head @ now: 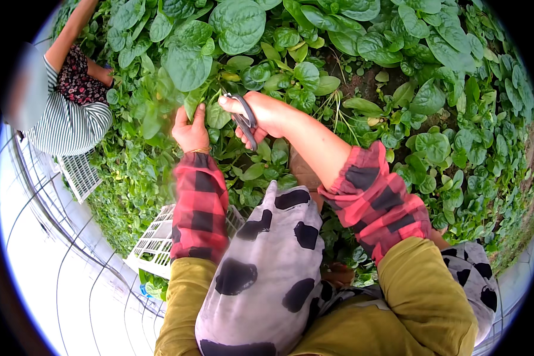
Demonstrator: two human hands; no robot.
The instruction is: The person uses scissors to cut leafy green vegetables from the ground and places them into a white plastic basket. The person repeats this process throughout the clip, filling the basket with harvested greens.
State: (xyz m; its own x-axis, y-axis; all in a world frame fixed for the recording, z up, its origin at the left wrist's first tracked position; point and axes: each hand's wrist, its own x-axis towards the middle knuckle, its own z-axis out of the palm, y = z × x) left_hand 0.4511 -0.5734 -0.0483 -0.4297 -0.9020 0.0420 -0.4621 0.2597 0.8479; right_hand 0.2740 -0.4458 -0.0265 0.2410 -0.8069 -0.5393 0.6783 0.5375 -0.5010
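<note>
Green leafy plants (238,26) with broad, rounded leaves fill the ground before me. My left hand (192,129) pinches a green leaf (193,101) between thumb and fingers. Just to its right, my right hand (258,116) holds dark-handled scissors (246,116), fingers through the handle. The blades point toward the leaf and stem by my left hand; their tips are partly hidden among the foliage, so I cannot tell whether they touch a stem.
A white plastic crate (153,242) with leaves in it stands beside my left forearm. At the upper left crouches another person (71,129) in a striped top, near a second white crate (81,172). Pale sheeting with a wire grid (71,249) borders the bed.
</note>
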